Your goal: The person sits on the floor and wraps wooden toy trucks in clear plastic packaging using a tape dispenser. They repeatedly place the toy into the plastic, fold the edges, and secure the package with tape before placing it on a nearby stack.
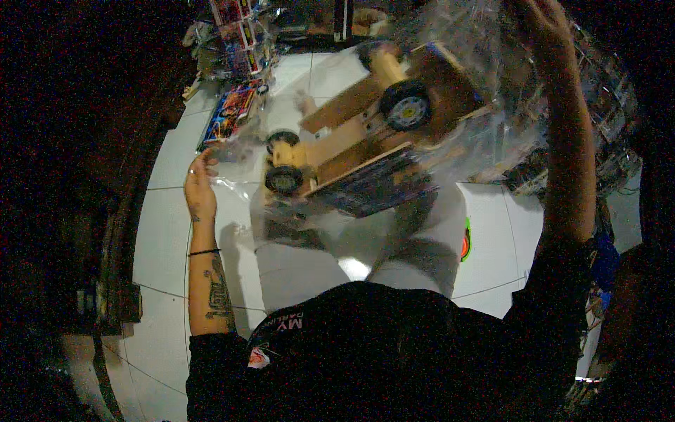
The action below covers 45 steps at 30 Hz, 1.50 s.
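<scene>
A wooden toy truck (362, 144) hangs tilted over my lap, its brown underside and black wheels facing me. Clear plastic bag (450, 56) film surrounds it and spreads up to the right. My left hand (202, 184) is at the truck's left, fingers closed on the edge of the plastic. Raised high at the upper right, my right hand (541, 21) grips the other end of the bag; its fingertips are dark and partly hidden. Neither hand touches the truck itself.
White floor tiles (165, 218) lie around my legs. A colourful printed card (235, 109) rests at the upper left, below a stack of plastic-wrapped packages (235, 35). More wrapped goods (598, 105) pile up at the right. A green-and-orange round object (465, 240) sits beside my right leg.
</scene>
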Each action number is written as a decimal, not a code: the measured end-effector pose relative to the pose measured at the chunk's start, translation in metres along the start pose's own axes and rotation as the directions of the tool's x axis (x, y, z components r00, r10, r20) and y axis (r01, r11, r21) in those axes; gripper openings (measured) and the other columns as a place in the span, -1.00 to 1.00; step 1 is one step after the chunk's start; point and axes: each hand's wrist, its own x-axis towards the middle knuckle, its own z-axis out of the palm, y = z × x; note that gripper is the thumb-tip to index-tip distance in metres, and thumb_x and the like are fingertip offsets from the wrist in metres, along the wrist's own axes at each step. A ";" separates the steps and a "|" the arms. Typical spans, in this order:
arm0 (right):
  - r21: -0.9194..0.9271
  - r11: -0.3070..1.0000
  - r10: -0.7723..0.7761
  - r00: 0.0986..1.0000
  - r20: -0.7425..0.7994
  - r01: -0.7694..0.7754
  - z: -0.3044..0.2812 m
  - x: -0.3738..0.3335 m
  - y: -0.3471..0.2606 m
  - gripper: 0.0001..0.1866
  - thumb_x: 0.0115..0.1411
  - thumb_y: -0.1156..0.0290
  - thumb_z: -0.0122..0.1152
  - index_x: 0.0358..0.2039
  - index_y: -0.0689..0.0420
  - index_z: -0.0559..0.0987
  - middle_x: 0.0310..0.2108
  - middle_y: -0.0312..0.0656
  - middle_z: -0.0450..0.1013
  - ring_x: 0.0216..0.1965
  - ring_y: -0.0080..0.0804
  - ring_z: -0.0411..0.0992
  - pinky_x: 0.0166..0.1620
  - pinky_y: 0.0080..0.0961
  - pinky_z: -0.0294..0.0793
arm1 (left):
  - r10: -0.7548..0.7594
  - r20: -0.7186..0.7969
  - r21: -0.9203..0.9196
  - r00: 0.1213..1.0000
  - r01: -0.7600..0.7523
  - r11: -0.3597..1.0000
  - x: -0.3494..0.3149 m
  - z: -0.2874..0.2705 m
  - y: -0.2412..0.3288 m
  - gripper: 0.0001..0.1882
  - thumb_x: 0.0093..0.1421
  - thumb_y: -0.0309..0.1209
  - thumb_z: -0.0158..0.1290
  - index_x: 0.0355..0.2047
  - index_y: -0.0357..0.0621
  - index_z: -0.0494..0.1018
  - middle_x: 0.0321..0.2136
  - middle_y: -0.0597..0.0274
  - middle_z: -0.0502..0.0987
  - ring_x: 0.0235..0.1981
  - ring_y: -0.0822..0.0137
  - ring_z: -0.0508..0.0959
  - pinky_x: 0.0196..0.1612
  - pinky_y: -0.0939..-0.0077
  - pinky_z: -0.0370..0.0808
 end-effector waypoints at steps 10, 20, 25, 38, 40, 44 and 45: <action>-0.024 0.914 -0.264 0.637 0.724 0.406 0.192 -0.032 -0.043 -0.80 0.02 0.26 0.12 -0.46 0.10 0.60 -0.52 0.01 0.50 -0.49 0.00 0.49 -0.42 -0.14 0.46 | 0.296 0.534 -0.084 0.792 -0.299 0.950 0.018 0.162 0.126 0.11 -0.32 0.20 0.29 0.10 -0.32 0.19 0.10 -0.13 0.26 0.19 -0.09 0.16 0.23 0.21 0.05; 0.068 0.905 -0.326 0.579 0.747 0.421 0.190 -0.066 -0.036 -0.59 0.04 0.07 0.21 -0.29 0.17 0.48 -0.37 -0.01 0.45 -0.28 0.01 0.43 -0.23 -0.16 0.42 | 0.173 0.223 -0.383 0.959 -0.077 0.921 -0.015 0.170 0.066 -0.61 0.27 -0.19 -0.16 -0.31 -0.32 0.47 -0.38 0.00 0.56 -0.32 0.17 0.55 -0.21 0.30 0.42; -0.340 0.829 0.347 0.067 0.935 0.445 0.133 -0.045 -0.001 -0.46 -0.17 0.18 0.38 -0.19 0.19 0.48 -0.26 -0.06 0.50 -0.27 -0.03 0.48 -0.20 -0.24 0.45 | -0.106 -0.026 -0.343 0.994 0.091 0.935 0.002 0.149 0.038 -0.49 0.34 -0.15 -0.27 -0.36 -0.38 0.50 -0.46 0.10 0.57 -0.40 0.21 0.52 -0.22 0.35 0.40; 0.585 0.284 0.927 0.373 0.034 -0.759 0.257 -0.291 0.128 -0.34 0.27 -0.10 -0.26 -0.41 0.28 0.58 -0.36 -0.10 0.53 -0.30 -0.31 0.44 -0.08 -0.43 0.33 | -0.548 -0.025 -0.838 0.836 0.281 0.468 0.029 0.119 -0.093 -0.44 0.22 0.04 -0.07 -0.16 -0.29 0.45 -0.22 0.13 0.51 -0.28 0.25 0.52 -0.19 0.41 0.47; 0.782 0.175 0.920 0.381 0.085 -0.598 0.271 -0.315 0.147 -0.29 0.26 -0.17 -0.32 -0.48 0.24 0.56 -0.41 -0.12 0.51 -0.33 -0.30 0.42 -0.08 -0.42 0.32 | -0.529 -0.044 -0.842 0.848 0.253 0.476 0.024 0.122 -0.097 -0.45 0.23 0.03 -0.08 -0.19 -0.30 0.46 -0.22 0.13 0.51 -0.27 0.26 0.53 -0.21 0.42 0.49; 0.914 -0.077 0.953 0.239 0.185 -0.399 0.273 -0.314 0.152 -0.29 0.24 -0.23 -0.35 -0.59 0.16 0.49 -0.49 -0.17 0.47 -0.38 -0.34 0.38 -0.11 -0.41 0.32 | -0.549 -0.046 -0.821 0.835 0.281 0.497 0.021 0.121 -0.101 -0.47 0.23 0.03 -0.07 -0.23 -0.29 0.47 -0.26 0.17 0.51 -0.30 0.32 0.52 -0.24 0.47 0.48; 0.899 -0.027 0.955 0.253 0.152 -0.437 0.270 -0.312 0.149 -0.31 0.23 -0.24 -0.34 -0.61 0.12 0.45 -0.51 -0.20 0.42 -0.39 -0.35 0.36 -0.12 -0.43 0.31 | -0.538 -0.017 -0.826 0.843 0.291 0.482 0.021 0.122 -0.102 -0.47 0.22 0.03 -0.07 -0.25 -0.28 0.47 -0.28 0.18 0.51 -0.31 0.33 0.52 -0.25 0.48 0.48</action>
